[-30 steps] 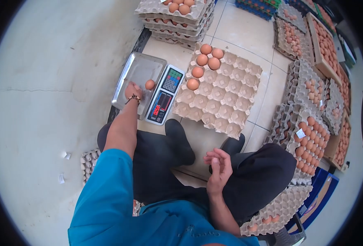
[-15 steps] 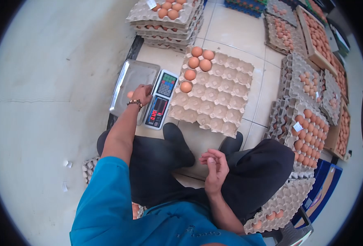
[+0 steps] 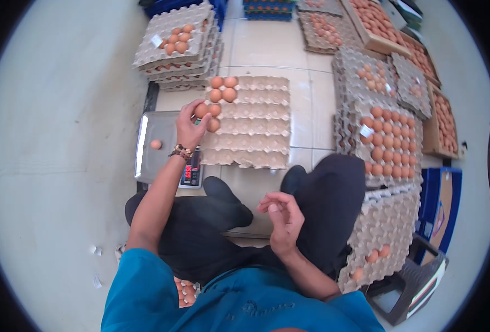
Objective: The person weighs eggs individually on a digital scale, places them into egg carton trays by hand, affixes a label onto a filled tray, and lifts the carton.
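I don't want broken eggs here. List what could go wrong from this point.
1. The left hand pinches an egg over the filled cells of the open tray; a slip could crack it or its neighbours.
2. A loose egg lies unsupported on the scale pan; it might roll off.

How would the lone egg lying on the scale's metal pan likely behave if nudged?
The egg is rounded and lies loose on the flat, shiny scale pan, so it would probably roll at a slight push. The pan seems to have only a low rim, which might not stop it. Its thin shell is likely fragile.
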A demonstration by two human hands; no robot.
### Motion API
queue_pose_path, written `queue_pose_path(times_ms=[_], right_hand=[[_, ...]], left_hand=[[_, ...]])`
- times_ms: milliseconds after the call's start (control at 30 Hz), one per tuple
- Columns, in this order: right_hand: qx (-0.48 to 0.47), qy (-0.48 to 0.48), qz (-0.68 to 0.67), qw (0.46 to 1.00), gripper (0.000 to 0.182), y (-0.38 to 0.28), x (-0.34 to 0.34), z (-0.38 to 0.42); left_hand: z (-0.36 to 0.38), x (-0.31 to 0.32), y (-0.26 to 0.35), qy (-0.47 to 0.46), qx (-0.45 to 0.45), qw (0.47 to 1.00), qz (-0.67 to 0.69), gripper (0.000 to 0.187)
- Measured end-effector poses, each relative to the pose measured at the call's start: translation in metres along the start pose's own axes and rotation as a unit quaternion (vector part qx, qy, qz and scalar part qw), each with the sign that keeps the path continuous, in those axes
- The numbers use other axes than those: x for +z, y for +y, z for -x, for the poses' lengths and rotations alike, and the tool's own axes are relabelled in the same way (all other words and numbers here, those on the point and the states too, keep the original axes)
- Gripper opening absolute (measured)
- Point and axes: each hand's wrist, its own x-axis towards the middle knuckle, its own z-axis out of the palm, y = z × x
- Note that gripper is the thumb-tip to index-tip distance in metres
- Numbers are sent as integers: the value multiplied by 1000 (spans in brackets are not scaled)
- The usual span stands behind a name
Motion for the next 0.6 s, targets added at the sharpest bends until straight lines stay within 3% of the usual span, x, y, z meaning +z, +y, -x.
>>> queue_pose_path(times_ms=[100,167,200,233,267,333,367,400,467,500,600], right_hand=[[-134,45,37,989,23,-43,-31,9],[-220,106,65,967,23,-71,-61,20],[-254,150,80,952,23,-85,-82,31],[-274,195,120,934,22,-97,-102,42],[-278,251,149,915,21,-106,-124,57],[-258,339,232,874,20,-121,-166,90],[-231,384,276,850,19,-126,-190,107],[-201,419,315,827,18,-127,-214,124],[-103,486,355,792,18,-124,-266,153],[-57,511,369,774,19,-124,-284,162],[63,372,498,781,27,-119,-296,174]], left_hand=[[-4,45,19,-80,-6,997,-16,43],[-7,65,-3,-57,69,979,-184,43],[-8,73,-14,-44,85,980,-173,42],[-7,78,-14,-38,78,987,-138,38],[-8,81,-19,-66,-14,992,-104,29],[-7,77,-40,-100,-9,994,-50,19],[2,68,-13,-116,20,991,-64,17],[2,62,-26,-119,99,985,-69,18],[10,44,-1,-131,147,969,-148,21],[16,38,11,-137,128,975,-118,22],[37,18,34,-144,89,978,-123,23]])
